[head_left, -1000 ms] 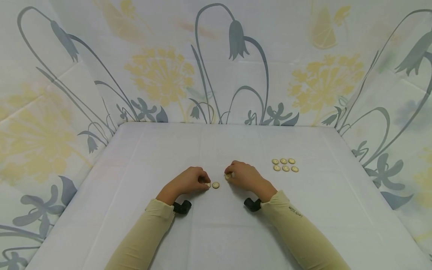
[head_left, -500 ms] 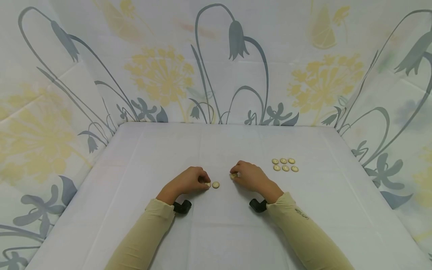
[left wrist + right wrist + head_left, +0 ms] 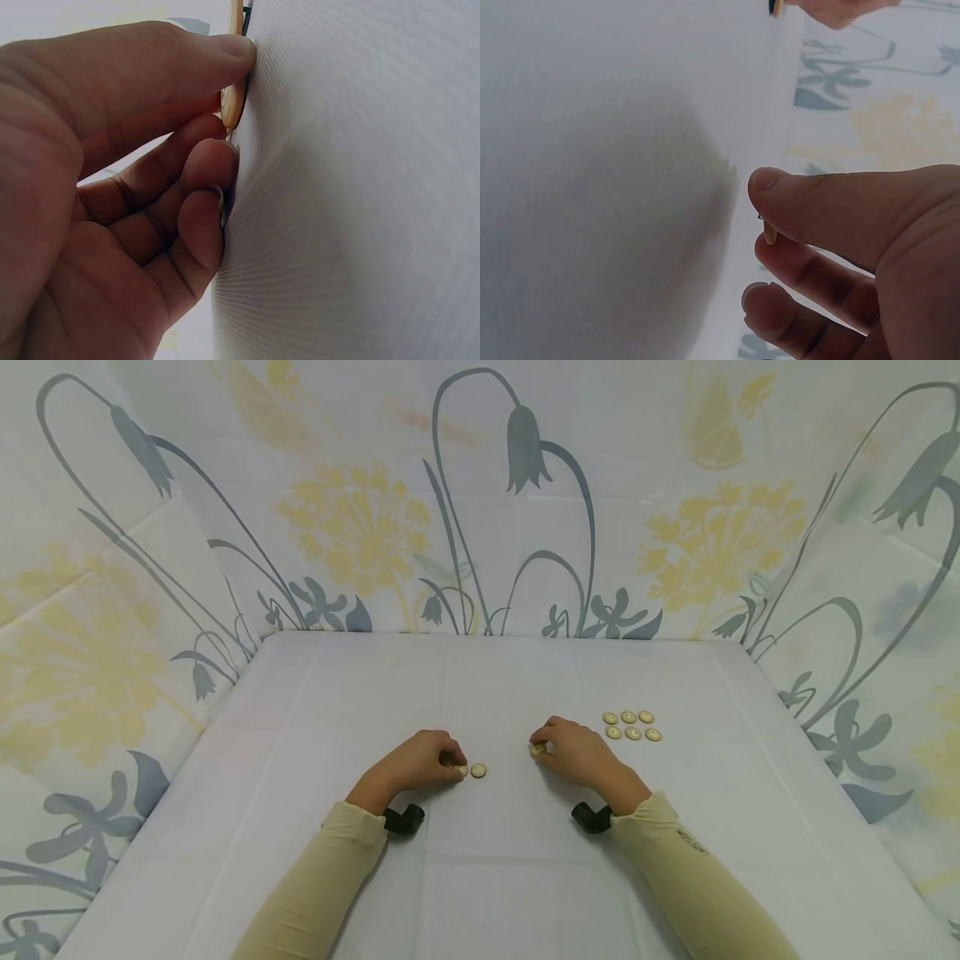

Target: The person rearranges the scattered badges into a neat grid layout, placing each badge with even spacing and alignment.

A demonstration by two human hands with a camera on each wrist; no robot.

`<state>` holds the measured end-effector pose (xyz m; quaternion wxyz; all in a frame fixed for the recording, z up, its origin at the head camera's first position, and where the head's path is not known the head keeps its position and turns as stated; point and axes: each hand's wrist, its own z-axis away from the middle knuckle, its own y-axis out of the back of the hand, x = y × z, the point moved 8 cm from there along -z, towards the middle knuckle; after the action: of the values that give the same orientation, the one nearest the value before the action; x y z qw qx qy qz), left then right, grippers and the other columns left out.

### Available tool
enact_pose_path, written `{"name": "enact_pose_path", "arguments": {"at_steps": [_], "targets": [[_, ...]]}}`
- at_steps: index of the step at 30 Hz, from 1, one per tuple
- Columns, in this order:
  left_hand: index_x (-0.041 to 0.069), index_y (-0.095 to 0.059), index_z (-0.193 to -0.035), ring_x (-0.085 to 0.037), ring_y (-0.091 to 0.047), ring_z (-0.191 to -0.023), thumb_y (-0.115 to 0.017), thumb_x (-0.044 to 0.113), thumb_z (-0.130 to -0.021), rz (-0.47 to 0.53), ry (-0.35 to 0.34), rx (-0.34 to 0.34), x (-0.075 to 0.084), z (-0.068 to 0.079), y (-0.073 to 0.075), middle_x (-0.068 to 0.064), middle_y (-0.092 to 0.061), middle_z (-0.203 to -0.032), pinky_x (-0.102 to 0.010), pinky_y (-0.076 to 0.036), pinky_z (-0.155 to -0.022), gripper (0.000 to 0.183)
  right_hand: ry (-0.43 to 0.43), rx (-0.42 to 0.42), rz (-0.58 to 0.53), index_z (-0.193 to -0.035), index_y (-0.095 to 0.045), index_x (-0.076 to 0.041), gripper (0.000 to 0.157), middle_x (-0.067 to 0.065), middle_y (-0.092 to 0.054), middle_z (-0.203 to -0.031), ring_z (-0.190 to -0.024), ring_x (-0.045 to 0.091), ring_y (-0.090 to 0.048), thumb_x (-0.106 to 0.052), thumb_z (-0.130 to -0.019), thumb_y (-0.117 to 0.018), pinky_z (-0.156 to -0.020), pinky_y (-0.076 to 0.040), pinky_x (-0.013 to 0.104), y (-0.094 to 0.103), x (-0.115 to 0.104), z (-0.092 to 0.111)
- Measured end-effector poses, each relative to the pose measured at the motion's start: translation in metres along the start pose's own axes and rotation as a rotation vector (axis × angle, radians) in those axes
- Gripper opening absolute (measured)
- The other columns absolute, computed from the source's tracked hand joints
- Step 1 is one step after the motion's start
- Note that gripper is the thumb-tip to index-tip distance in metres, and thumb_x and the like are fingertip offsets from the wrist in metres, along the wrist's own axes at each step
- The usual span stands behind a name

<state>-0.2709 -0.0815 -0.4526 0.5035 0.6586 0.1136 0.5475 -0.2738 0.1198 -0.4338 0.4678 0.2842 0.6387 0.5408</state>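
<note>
My left hand (image 3: 426,758) stays low at the middle of the table, thumb and fingertips pinching the edge of a small round wooden disc (image 3: 461,770). In the left wrist view this disc (image 3: 234,105) lies flat at the cloth, partly covered by the thumb. Just right of it lies a second wooden disc (image 3: 478,770). My right hand (image 3: 576,752) pinches another wooden disc (image 3: 537,749) between thumb and finger. Only a slim edge of that disc (image 3: 770,232) shows in the right wrist view, where the fingertips are above the cloth.
Several similar discs (image 3: 633,733) with dark markings lie in two short rows to the right of my right hand. A white cloth (image 3: 480,893) covers the table. Flower-printed fabric walls (image 3: 480,527) rise at the back and both sides.
My right hand has moved to the right with its disc, away from the left hand and closer to the two rows. The left hand and its disc have stayed in place.
</note>
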Motion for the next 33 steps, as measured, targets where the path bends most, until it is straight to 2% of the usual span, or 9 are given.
{"name": "enact_pose_path", "arguments": {"at_steps": [33], "targets": [[0.014, -0.074, -0.094, -0.009, -0.055, -0.079, -0.075, 0.019, -0.084, 0.003, 0.005, -0.008, 0.002, 0.000, 0.000, 0.004, -0.060, -0.086, -0.025, -0.048, -0.073, 0.012, -0.008, 0.070, 0.002, -0.112, -0.070, -0.008, 0.024, 0.006, -0.065, -0.108, -0.098, 0.024, -0.064, -0.020, -0.092, -0.065, -0.082, -0.052, 0.041, 0.016, 0.044, 0.026]]}}
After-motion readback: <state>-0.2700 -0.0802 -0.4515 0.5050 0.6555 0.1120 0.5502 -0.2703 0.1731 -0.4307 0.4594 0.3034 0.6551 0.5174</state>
